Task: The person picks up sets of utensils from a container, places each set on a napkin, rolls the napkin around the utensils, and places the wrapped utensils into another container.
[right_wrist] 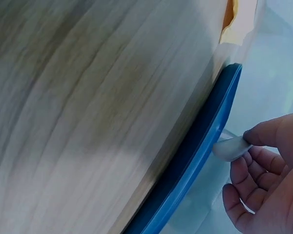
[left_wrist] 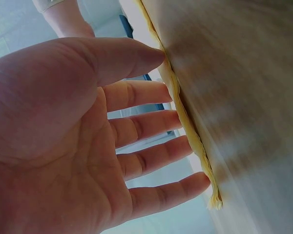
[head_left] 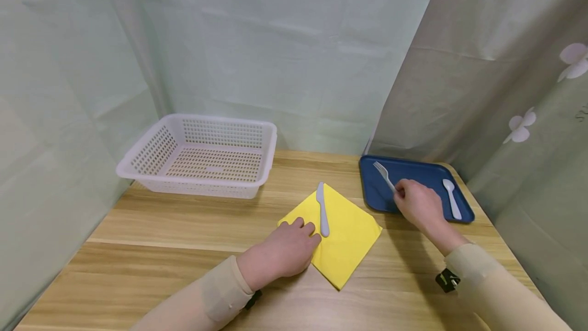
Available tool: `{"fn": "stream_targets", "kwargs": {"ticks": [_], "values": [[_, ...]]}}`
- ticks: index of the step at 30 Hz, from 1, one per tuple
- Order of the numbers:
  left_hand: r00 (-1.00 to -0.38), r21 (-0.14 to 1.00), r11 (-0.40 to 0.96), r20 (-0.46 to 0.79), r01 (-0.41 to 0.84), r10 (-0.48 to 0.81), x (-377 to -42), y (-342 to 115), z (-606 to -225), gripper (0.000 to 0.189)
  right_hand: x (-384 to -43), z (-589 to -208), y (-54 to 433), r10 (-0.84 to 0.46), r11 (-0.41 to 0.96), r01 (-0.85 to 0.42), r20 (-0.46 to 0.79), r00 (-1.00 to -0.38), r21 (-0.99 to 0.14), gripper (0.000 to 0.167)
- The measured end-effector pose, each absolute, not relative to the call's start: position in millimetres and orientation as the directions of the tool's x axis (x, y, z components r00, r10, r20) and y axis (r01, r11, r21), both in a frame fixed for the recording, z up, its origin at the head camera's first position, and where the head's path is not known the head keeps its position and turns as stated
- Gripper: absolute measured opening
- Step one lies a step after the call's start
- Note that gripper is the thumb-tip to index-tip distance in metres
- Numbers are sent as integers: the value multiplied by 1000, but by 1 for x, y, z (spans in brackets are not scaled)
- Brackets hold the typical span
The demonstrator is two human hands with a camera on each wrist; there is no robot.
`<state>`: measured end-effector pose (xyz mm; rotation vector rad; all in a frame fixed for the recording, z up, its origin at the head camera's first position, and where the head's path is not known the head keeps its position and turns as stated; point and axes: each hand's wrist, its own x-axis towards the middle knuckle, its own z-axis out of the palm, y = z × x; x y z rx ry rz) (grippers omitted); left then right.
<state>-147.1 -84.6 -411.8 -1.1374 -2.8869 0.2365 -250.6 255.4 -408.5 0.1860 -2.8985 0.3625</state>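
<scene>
On the yellow napkin (head_left: 349,234) lies a pale knife (head_left: 322,211), near its left side. My left hand (head_left: 291,246) rests at the napkin's left edge; in the left wrist view its extended, spread fingers (left_wrist: 149,158) touch the edge of the folded cloth. Over the blue tray (head_left: 415,170) my right hand (head_left: 419,203) pinches a pale fork (head_left: 384,174) by its handle, thumb against fingers, tines pointing away to the left. The handle end (right_wrist: 232,147) shows in the right wrist view above the tray rim. A pale spoon (head_left: 452,199) lies on the tray's right side.
A white perforated basket (head_left: 262,188) stands at the back left of the wooden table (head_left: 184,234). Pale curtains (head_left: 294,55) hang close behind the table and along both sides. The tray sits near the table's right edge.
</scene>
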Motion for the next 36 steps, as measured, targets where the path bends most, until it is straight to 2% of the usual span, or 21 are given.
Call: {"fn": "stream_targets", "kwargs": {"ticks": [22, 36], "values": [[-730, -157, 719, -22, 677, 683, -147, -85, -413, 16, -243, -402, 236, -132, 945, -180, 184, -974, -275, 18], [-739, -148, 728, -38, 670, 672, -147, -84, -411, 16, -240, -400, 224, -158, 924, -205, 166, -973, -323, 14]]}}
